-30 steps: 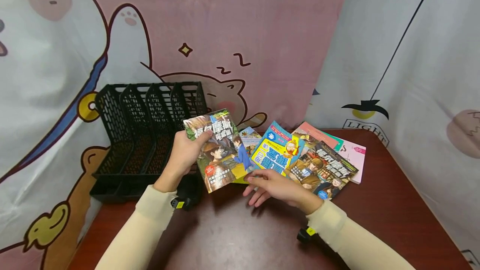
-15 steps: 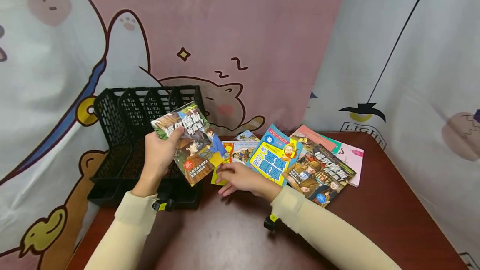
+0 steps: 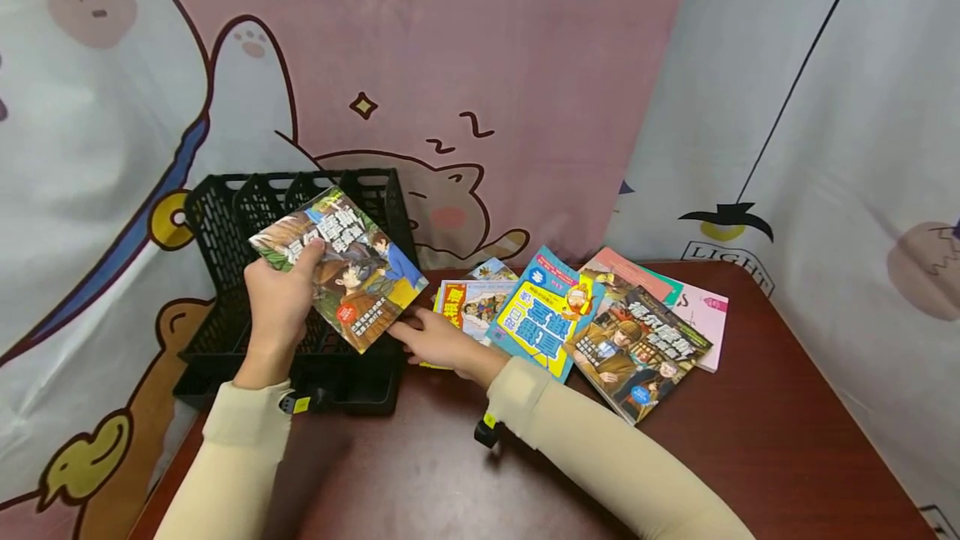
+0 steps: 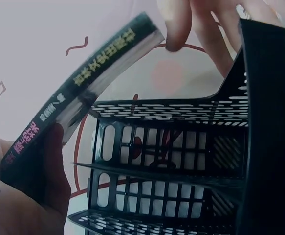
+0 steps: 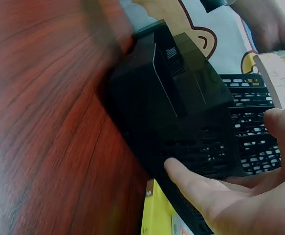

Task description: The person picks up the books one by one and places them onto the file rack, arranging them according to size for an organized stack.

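Observation:
In the head view my left hand [image 3: 281,302] grips a comic-style paperback book [image 3: 345,269], thumb on its cover, held tilted in front of the black file rack [image 3: 292,390]. The left wrist view shows the book's dark spine [image 4: 78,90] above the rack's slots. My right hand [image 3: 442,344] is by the book's lower right corner, fingers partly hidden behind it. In the right wrist view the right hand [image 5: 245,196] has its fingers spread, one straight finger at the rack's side [image 5: 176,127]. The book's page edge [image 5: 274,83] is close to that hand.
A yellow-and-blue book [image 3: 540,315], a detective-style book [image 3: 637,352], a pink book [image 3: 705,315] and several others lie overlapping on the brown table [image 3: 465,465]. A yellow-edged book [image 5: 154,210] lies against the rack's side. A printed cloth [image 3: 525,65] hangs behind.
My left hand has carried the book leftward, from beside the rack to in front of its slots, tilting it more. The right hand has followed leftward to the book's lower corner.

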A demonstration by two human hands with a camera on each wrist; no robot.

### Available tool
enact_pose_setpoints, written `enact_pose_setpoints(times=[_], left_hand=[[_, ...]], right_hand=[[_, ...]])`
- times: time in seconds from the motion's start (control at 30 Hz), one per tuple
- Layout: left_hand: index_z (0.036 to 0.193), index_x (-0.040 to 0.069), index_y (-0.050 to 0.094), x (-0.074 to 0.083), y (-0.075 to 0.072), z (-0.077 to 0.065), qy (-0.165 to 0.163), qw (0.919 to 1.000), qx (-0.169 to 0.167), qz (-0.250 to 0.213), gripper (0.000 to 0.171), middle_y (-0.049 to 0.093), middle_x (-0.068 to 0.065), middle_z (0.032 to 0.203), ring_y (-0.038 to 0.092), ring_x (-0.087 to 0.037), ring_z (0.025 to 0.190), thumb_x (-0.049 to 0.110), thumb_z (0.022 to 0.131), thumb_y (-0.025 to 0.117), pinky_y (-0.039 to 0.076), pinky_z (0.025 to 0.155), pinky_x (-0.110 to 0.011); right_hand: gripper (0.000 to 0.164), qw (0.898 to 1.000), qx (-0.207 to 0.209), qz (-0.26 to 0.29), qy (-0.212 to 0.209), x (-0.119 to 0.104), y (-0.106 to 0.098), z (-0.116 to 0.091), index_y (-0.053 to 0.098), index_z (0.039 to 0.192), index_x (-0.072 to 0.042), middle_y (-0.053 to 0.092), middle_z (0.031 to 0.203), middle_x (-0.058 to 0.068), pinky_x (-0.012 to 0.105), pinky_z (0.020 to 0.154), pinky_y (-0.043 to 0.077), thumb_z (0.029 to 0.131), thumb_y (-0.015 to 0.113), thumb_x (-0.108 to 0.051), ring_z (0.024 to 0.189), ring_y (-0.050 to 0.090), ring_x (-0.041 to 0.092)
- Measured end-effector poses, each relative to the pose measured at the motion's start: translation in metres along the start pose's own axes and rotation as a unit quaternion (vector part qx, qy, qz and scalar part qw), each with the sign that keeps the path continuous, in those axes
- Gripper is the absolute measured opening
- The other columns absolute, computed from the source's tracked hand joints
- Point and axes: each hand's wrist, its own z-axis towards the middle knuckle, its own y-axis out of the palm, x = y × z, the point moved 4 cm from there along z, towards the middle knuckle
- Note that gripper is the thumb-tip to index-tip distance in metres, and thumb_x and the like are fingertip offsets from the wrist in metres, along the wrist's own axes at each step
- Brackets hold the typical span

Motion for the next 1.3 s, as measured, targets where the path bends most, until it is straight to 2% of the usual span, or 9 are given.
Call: enact_pose_setpoints(times=[0.3, 0.4, 0.57, 0.73, 0.83, 0.97, 1.1, 1.2, 1.3], left_hand=[[0.140, 0.005, 0.070, -0.002, -0.010, 0.007, 0.015, 0.9989, 0.029, 0.032, 0.044, 0.078, -0.007, 0.110, 0.080, -0.007, 0.085, 0.030, 0.105, 0.077, 0.066, 0.072, -0.022], [0.140, 0.008, 0.071, 0.000, -0.013, 0.008, 0.025, 0.9981, 0.038, 0.042, 0.042, 0.079, -0.012, 0.116, 0.079, -0.006, 0.088, 0.030, 0.105, 0.076, 0.066, 0.074, -0.020], [0.140, 0.012, 0.073, 0.007, -0.021, 0.011, 0.076, 0.9932, 0.048, 0.074, 0.038, 0.080, -0.015, 0.123, 0.078, -0.002, 0.093, 0.031, 0.107, 0.074, 0.063, 0.079, -0.015], [0.141, 0.014, 0.073, 0.010, -0.024, 0.012, 0.102, 0.9892, 0.046, 0.095, 0.038, 0.082, -0.019, 0.125, 0.078, 0.006, 0.092, 0.035, 0.110, 0.068, 0.062, 0.080, -0.013], [0.135, 0.011, 0.077, 0.008, -0.021, 0.011, 0.111, 0.9810, 0.059, 0.148, 0.040, 0.084, -0.019, 0.118, 0.073, 0.010, 0.084, 0.041, 0.110, 0.068, 0.056, 0.073, -0.009], [0.128, 0.008, 0.080, 0.004, -0.012, 0.006, 0.164, 0.9585, 0.070, 0.223, 0.038, 0.085, -0.018, 0.108, 0.077, -0.009, 0.084, 0.039, 0.112, 0.066, 0.053, 0.072, -0.016], [0.120, 0.002, 0.080, -0.002, 0.003, 0.003, 0.218, 0.9413, 0.059, 0.250, 0.035, 0.083, -0.023, 0.100, 0.079, -0.040, 0.089, 0.033, 0.112, 0.066, 0.061, 0.079, -0.047], [0.120, -0.001, 0.079, -0.005, 0.017, 0.000, 0.230, 0.9374, 0.036, 0.259, 0.037, 0.082, -0.026, 0.100, 0.079, -0.046, 0.091, 0.032, 0.113, 0.066, 0.060, 0.080, -0.062], [0.126, -0.001, 0.077, -0.006, 0.033, -0.004, 0.223, 0.9399, 0.007, 0.258, 0.039, 0.082, -0.024, 0.103, 0.079, -0.042, 0.089, 0.034, 0.115, 0.063, 0.061, 0.076, -0.058]], right_hand=[[0.079, 0.993, 0.075, -0.084, 0.029, 0.003, 0.000, 0.014, 0.039, 0.170, -0.002, 0.059, 0.160, 0.025, 0.048, 0.090, 0.068, 0.112, 0.058, -0.053, 0.103, 0.083, 0.037], [0.080, 0.993, 0.074, -0.083, 0.040, 0.009, -0.001, 0.017, 0.042, 0.168, -0.002, 0.061, 0.158, 0.026, 0.047, 0.088, 0.069, 0.111, 0.060, -0.055, 0.100, 0.083, 0.038], [0.069, 0.994, 0.068, -0.077, 0.036, 0.014, -0.003, 0.019, 0.057, 0.158, -0.002, 0.068, 0.149, 0.025, 0.048, 0.085, 0.069, 0.111, 0.062, -0.053, 0.094, 0.083, 0.036], [0.070, 0.993, 0.064, -0.099, 0.025, 0.014, -0.004, 0.020, 0.056, 0.160, -0.004, 0.068, 0.150, 0.023, 0.043, 0.082, 0.070, 0.112, 0.060, -0.055, 0.092, 0.083, 0.031], [0.071, 0.992, 0.064, -0.101, 0.026, 0.015, -0.004, 0.021, 0.055, 0.161, -0.005, 0.069, 0.150, 0.023, 0.041, 0.079, 0.069, 0.111, 0.060, -0.056, 0.092, 0.084, 0.032], [0.072, 0.993, 0.062, -0.098, 0.026, 0.015, -0.003, 0.022, 0.054, 0.162, -0.006, 0.069, 0.150, 0.022, 0.040, 0.078, 0.069, 0.111, 0.059, -0.057, 0.092, 0.084, 0.031], [0.072, 0.994, 0.059, -0.092, 0.026, 0.016, -0.002, 0.023, 0.054, 0.162, -0.006, 0.069, 0.150, 0.022, 0.039, 0.078, 0.069, 0.111, 0.059, -0.058, 0.094, 0.084, 0.032], [0.072, 0.993, 0.060, -0.095, 0.025, 0.016, -0.003, 0.023, 0.054, 0.162, -0.006, 0.069, 0.151, 0.022, 0.038, 0.076, 0.069, 0.112, 0.058, -0.058, 0.093, 0.084, 0.031], [0.073, 0.993, 0.064, -0.101, 0.026, 0.016, -0.005, 0.024, 0.054, 0.162, -0.007, 0.068, 0.152, 0.022, 0.037, 0.076, 0.069, 0.111, 0.058, -0.059, 0.091, 0.084, 0.029]])
